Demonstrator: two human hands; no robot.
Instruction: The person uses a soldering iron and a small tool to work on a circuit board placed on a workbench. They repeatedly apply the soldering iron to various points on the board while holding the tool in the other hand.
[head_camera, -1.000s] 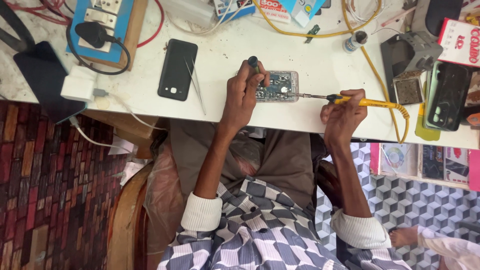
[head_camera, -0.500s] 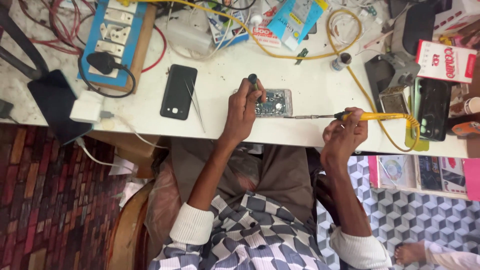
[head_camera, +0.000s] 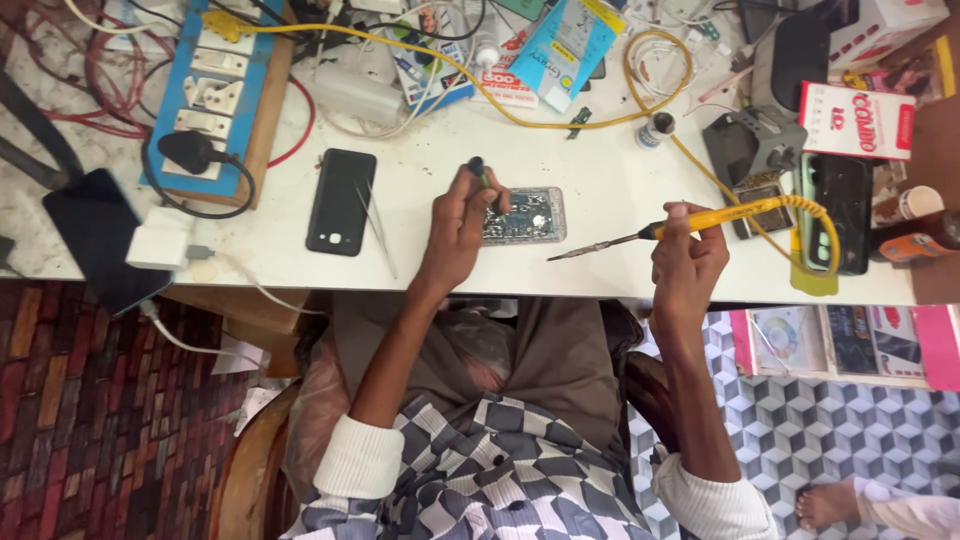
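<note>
We see the left hand (head_camera: 462, 232) pinning the opened phone (head_camera: 525, 215), light and fragile-looking, on the white worktop (head_camera: 600, 180) with a dark tool, while the right hand (head_camera: 688, 265) grips the yellow soldering iron (head_camera: 690, 222) by its handle, tip just beside the phone.

On the white workbench (head_camera: 600, 190), the left hand (head_camera: 455, 235) pinches a dark slim tool (head_camera: 480, 172) against an opened phone (head_camera: 527, 215). The right hand (head_camera: 688, 258) grips a yellow-handled soldering iron (head_camera: 690, 222), its tip just beside the phone, apart from it. A black phone (head_camera: 340, 202) and tweezers (head_camera: 378, 232) lie to the left.
</note>
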